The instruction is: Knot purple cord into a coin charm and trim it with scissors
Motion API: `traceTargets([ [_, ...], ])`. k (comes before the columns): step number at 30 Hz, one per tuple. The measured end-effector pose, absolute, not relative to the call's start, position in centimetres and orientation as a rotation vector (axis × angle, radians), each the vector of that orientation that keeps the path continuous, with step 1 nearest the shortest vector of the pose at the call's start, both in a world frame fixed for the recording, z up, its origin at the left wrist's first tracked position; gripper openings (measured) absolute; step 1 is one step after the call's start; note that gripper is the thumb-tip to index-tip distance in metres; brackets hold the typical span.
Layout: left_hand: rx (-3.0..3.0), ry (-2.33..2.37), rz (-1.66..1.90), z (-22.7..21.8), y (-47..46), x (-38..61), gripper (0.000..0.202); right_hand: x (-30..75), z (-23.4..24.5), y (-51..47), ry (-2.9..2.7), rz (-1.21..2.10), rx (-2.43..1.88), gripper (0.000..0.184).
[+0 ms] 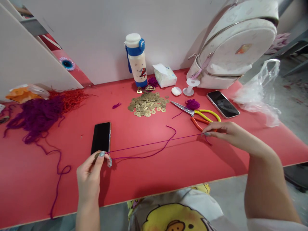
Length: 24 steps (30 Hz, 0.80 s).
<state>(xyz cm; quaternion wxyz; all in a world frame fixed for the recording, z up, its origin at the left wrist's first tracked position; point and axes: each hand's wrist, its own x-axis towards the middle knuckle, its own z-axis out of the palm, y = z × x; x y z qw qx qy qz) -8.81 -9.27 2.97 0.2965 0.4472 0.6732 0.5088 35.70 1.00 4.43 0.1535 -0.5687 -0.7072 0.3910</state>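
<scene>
A purple yarn strand is stretched nearly straight between my two hands above the red table. My left hand pinches one end together with what looks like a brass coin, mostly covered by the fingers. At the other end, my right hand grips the strand between thumb and fingertips, a short tail hanging below. A second loose length of yarn runs from the left fingers and curls up across the taut strand. Beyond the strand lies a pile of brass coins with holes in their centres.
Scissors lie just beyond my right hand, by a small purple yarn bundle. Two phones rest on the red table. Behind stand a bottle, tissues, a spool and a backpack; purple yarn heaps left.
</scene>
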Motion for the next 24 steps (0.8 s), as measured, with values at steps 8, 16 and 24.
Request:
traceTargets([
  [8,1.312,1.856,1.376,2.9,-9.4,-9.1,0.02,34.9,3.9,2.2,-1.717,0.864,-1.894,0.038],
  [16,1.876,1.433,1.249,4.9,-7.5,-5.1,0.025,27.1,6.2,1.6,-2.018,0.738,-1.652,0.034],
  [24,2.012,0.947,1.018,5.8,-5.6,1.1,0.026,20.1,8.4,-0.9,-2.275,0.965,-1.221,0.026],
])
